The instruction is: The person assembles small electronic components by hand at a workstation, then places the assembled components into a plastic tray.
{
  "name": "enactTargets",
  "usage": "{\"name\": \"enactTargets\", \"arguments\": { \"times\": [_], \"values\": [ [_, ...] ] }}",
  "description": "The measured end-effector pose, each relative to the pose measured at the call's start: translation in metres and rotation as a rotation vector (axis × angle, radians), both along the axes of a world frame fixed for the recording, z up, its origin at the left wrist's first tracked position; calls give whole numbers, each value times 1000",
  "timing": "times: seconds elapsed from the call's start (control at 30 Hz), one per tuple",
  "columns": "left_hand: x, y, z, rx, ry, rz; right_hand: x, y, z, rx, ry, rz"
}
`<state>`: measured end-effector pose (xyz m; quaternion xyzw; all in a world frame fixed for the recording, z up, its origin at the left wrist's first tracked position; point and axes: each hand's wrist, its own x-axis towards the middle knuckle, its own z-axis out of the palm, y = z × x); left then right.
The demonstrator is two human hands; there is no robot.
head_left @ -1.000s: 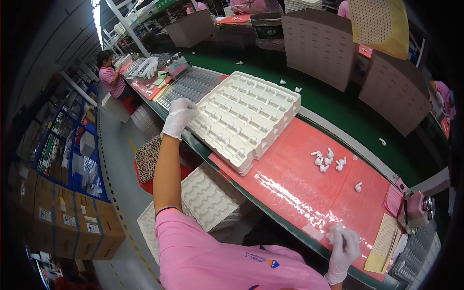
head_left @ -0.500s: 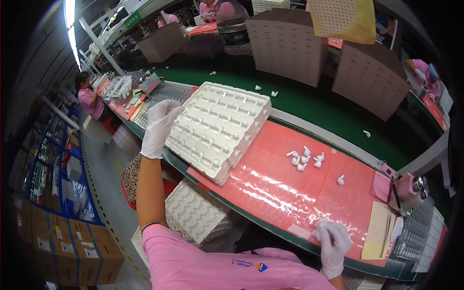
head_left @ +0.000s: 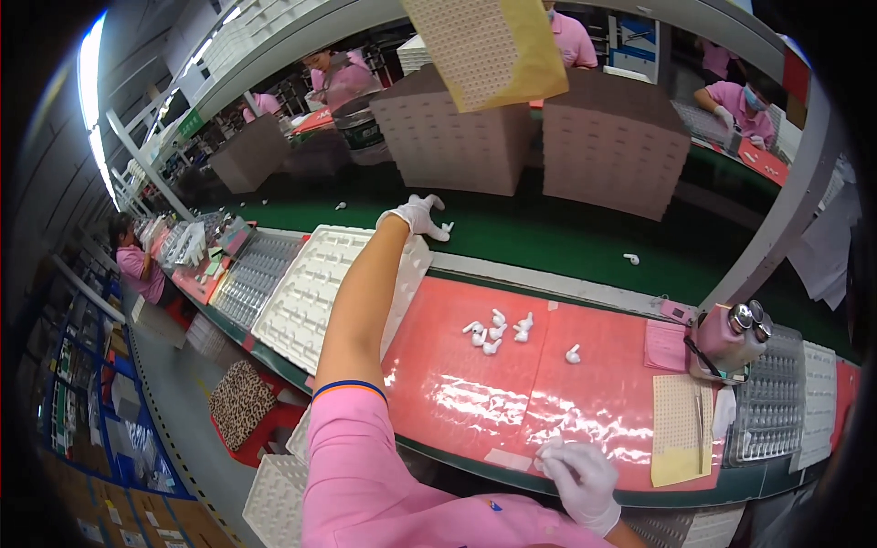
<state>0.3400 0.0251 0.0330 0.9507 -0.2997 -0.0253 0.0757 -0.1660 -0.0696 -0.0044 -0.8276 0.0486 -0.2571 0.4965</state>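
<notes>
My left hand (head_left: pixel 418 216), in a white glove, reaches far out over the green conveyor belt (head_left: pixel 548 239) and closes on small white plastic parts (head_left: pixel 446 228) there. Under my forearm lies a white moulded tray (head_left: pixel 311 292) with many empty pockets. My right hand (head_left: pixel 577 477), also gloved, rests at the near edge of the red mat (head_left: pixel 512 393), fingers curled; whether it holds anything is unclear. A small cluster of white parts (head_left: pixel 498 329) lies on the mat, and one more white part (head_left: pixel 573 353) a little to the right.
A pink bottle (head_left: pixel 726 340) and clear trays (head_left: pixel 772 402) stand at the right, with a perforated yellow sheet (head_left: pixel 678 429) beside them. Brown perforated blocks (head_left: pixel 614 137) line the far side of the belt. Other workers in pink sit along the line. White trays (head_left: pixel 274 498) are stacked below.
My left hand has left the near corner of the white tray and stretched forward across it to the green belt. The view has swung right. My right hand stays at the mat's near edge.
</notes>
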Motion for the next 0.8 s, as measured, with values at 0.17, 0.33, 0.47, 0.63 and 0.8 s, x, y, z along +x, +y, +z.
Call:
{"name": "enactTargets", "arguments": {
  "times": [0.17, 0.33, 0.47, 0.63, 0.8],
  "values": [
    [4, -21, -15, 30, 274, -252, 1, -1, -6, -33, 15, 43],
    [-93, -13, 7, -212, 355, -363, 0, -4, -5, -41, 23, 11],
    [-168, 17, 5, -170, 275, -417, -1, -3, -5, -25, 6, -38],
    [-212, 52, 1, -388, -88, -463, -19, -26, 19, -122, -52, -151],
    [-294, 66, 31, -737, 505, -268, -18, -123, 77, -551, -280, -601]
  ]
}}
